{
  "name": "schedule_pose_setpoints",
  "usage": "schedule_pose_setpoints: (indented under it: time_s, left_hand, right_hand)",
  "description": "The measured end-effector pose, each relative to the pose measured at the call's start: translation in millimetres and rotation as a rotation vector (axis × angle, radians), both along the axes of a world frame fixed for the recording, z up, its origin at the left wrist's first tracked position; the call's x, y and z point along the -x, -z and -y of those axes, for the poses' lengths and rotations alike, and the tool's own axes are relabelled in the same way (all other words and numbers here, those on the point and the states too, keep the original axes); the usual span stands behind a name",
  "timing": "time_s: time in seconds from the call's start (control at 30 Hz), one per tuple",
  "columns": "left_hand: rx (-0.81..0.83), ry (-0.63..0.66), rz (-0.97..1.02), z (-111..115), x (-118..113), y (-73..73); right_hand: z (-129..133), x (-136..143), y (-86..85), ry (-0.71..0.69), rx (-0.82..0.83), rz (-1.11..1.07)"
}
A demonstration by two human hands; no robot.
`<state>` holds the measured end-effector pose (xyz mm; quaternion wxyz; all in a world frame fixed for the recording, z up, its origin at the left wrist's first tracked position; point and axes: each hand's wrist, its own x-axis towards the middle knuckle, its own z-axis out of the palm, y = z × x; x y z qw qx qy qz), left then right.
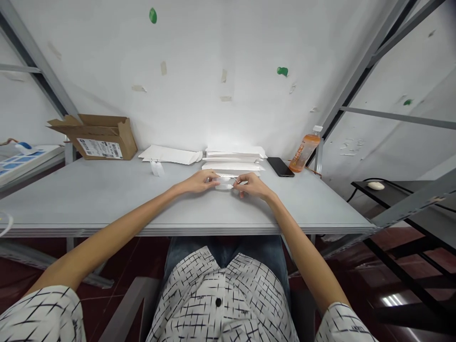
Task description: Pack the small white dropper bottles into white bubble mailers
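In front of me, over the table, both hands meet at a small white tag (224,183) that looks partly see-through and shiny. My left hand (199,182) is closed, its thumb and fingers pinching the tag's left end. My right hand (252,184) is closed too, pinching at the right end, where a thin white string (235,180) shows at the fingertips. Just behind the hands lies a stack of flat white paper pieces (233,159). Farther left, a pair of small white tags (157,168) rests by another white paper stack (169,154).
An open cardboard box (103,137) stands at the table's (89,199) back left. Toward the back right are a black phone (280,167) and a leaning orange drink bottle (305,151). Metal posts frame both sides. A black shelf (402,194) with a white mouse (376,185) is at right.
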<state>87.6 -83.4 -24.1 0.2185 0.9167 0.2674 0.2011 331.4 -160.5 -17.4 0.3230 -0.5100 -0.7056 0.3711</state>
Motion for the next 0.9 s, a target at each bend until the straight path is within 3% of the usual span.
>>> schedule_pose_setpoints:
  time_s: [0.17, 0.4, 0.7, 0.9]
  left_hand:
    - [0.029, -0.084, 0.002, -6, 15, 1.0]
    - [-0.037, -0.287, 0.014, -4, 41, -0.5]
    - [-0.124, -0.624, -0.025, -4, 89, 5.7]
    - [-0.054, -0.679, 0.03, -9, 99, 7.9]
  right_hand:
    - [-2, 8, -4.6, -0.045, 0.085, -0.104]
    - [-9, 41, -14.3, -0.045, 0.083, -0.151]
    - [-30, 74, -8.2, -0.017, -0.168, 0.025]
    - [-33, 100, -19.6, -0.005, -0.326, 0.234]
